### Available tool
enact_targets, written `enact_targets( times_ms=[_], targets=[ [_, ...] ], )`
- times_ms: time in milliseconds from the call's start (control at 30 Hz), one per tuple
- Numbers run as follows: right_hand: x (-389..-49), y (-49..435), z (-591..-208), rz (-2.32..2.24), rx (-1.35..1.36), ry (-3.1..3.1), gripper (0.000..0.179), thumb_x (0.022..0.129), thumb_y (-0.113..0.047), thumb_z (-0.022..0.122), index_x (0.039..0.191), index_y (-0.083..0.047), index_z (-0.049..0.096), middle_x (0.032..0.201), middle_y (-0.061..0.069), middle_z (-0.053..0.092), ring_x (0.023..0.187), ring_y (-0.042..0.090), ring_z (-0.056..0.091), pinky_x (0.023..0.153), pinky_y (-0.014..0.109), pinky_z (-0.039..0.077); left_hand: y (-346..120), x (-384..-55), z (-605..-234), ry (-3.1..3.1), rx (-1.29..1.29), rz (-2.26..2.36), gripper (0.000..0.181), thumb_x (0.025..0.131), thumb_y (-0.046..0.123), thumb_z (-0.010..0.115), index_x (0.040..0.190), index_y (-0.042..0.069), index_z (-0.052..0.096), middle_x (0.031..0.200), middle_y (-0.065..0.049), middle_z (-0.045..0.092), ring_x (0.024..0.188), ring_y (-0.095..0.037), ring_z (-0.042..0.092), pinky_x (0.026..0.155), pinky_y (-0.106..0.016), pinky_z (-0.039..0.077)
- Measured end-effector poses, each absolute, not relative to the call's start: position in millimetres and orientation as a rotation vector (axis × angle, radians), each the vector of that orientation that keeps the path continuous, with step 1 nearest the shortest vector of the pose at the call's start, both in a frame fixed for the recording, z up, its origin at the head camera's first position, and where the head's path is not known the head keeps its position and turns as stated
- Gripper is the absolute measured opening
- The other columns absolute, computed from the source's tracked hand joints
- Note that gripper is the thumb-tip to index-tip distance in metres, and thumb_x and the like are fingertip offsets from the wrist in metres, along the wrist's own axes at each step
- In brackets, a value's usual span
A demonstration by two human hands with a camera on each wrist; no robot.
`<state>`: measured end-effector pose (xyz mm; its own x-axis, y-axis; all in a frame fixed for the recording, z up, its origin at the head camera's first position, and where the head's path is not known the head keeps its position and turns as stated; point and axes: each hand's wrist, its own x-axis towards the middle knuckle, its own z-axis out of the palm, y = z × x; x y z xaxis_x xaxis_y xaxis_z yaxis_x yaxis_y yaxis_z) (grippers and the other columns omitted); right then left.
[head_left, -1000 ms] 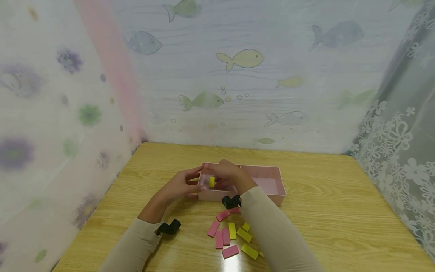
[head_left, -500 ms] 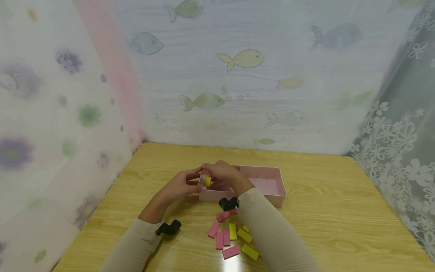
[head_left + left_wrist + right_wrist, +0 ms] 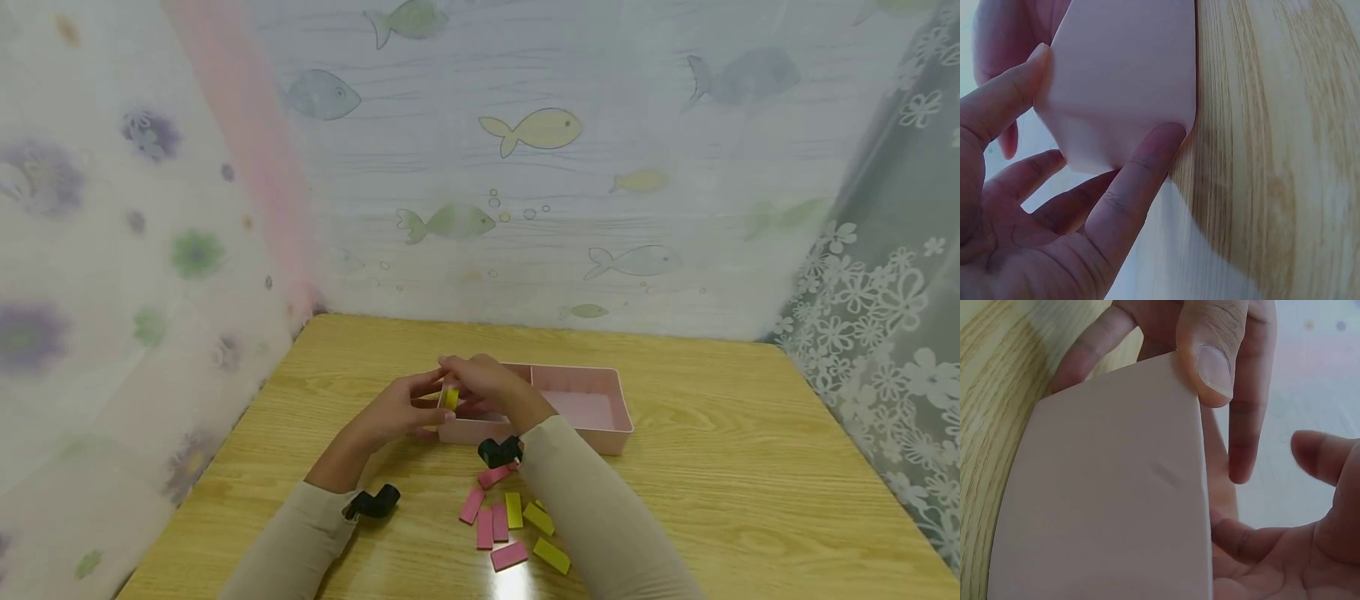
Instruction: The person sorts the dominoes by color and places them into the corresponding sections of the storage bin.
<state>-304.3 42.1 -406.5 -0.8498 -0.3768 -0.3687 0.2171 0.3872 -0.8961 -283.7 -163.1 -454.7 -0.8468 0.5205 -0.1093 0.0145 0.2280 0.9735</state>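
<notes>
My left hand (image 3: 395, 408) holds the left end of a pink two-compartment box (image 3: 480, 432); in the left wrist view its thumb and fingers grip the corners of the end wall (image 3: 1122, 69). My right hand (image 3: 487, 381) reaches into the left compartment. Its thumb (image 3: 1322, 453) is spread up above the rim in the right wrist view, well apart from the fingers, partly hidden behind the wall. A yellow domino (image 3: 452, 398) stands upright at the compartment's left end, just left of the right fingers. Neither wrist view shows this domino.
Several pink dominoes (image 3: 485, 528) and yellow dominoes (image 3: 551, 555) lie loose on the wooden table (image 3: 720, 467), in front of the box and partly under the right sleeve (image 3: 592, 508). A divider (image 3: 532, 377) separates the right compartment. Patterned curtains (image 3: 480, 167) surround the table.
The right hand has moved slightly left inside the box, and the upright yellow domino has moved left with it to the end wall. The left hand stays in place on the box.
</notes>
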Motion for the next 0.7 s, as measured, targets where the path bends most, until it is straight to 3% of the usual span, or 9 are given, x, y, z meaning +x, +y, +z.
enact_targets(
  times_ms=[133, 367, 500, 600, 700],
  targets=[
    [-311.5, 37.2, -404.6, -1.493, -0.129, 2.123, 0.064, 0.103, -0.057, 0.053, 0.128, -0.001, 0.067, 0.131, 0.021, 0.065, 0.116, 0.038, 0.069, 0.100, 0.047, 0.059, -167.0, -296.3, -455.9, 2.082, 0.515, 1.650, 0.086, 0.094, 0.025, 0.079, 0.164, 0.024, 0.030, 0.164, -0.018, 0.038, 0.147, -0.042, 0.043, 0.088, -0.050, 0.062],
    [-312.6, 35.0, -403.2, -1.493, -0.149, 2.127, 0.068, 0.097, -0.061, 0.060, 0.123, 0.001, 0.069, 0.130, 0.022, 0.064, 0.108, 0.034, 0.069, 0.099, 0.046, 0.059, -167.3, -303.3, -456.4, 2.081, 0.522, 1.657, 0.081, 0.093, 0.023, 0.080, 0.162, 0.020, 0.037, 0.161, -0.017, 0.043, 0.143, -0.043, 0.049, 0.085, -0.050, 0.063],
    [-311.1, 35.2, -405.1, -1.499, -0.191, 2.135, 0.057, 0.096, -0.061, 0.061, 0.088, -0.006, 0.073, 0.099, 0.013, 0.066, 0.101, 0.036, 0.067, 0.094, 0.044, 0.060, -167.4, -303.6, -456.9, 2.075, 0.533, 1.660, 0.077, 0.094, 0.021, 0.078, 0.161, 0.018, 0.039, 0.160, -0.018, 0.045, 0.142, -0.043, 0.049, 0.085, -0.050, 0.063],
    [-311.0, 35.0, -406.4, -1.504, -0.215, 2.129, 0.057, 0.097, -0.060, 0.060, 0.067, -0.012, 0.063, 0.078, 0.004, 0.059, 0.092, 0.035, 0.064, 0.091, 0.044, 0.061, -167.8, -303.8, -457.3, 2.073, 0.540, 1.660, 0.076, 0.095, 0.020, 0.077, 0.160, 0.017, 0.039, 0.159, -0.018, 0.045, 0.142, -0.043, 0.050, 0.086, -0.050, 0.063],
    [-311.5, 35.1, -407.9, -1.507, -0.222, 2.131, 0.057, 0.097, -0.061, 0.061, 0.077, -0.008, 0.069, 0.076, 0.004, 0.057, 0.084, 0.031, 0.062, 0.088, 0.043, 0.061, -167.9, -303.8, -458.1, 2.074, 0.540, 1.661, 0.076, 0.095, 0.020, 0.077, 0.161, 0.017, 0.038, 0.161, -0.017, 0.042, 0.142, -0.043, 0.050, 0.086, -0.051, 0.063]
  ],
)
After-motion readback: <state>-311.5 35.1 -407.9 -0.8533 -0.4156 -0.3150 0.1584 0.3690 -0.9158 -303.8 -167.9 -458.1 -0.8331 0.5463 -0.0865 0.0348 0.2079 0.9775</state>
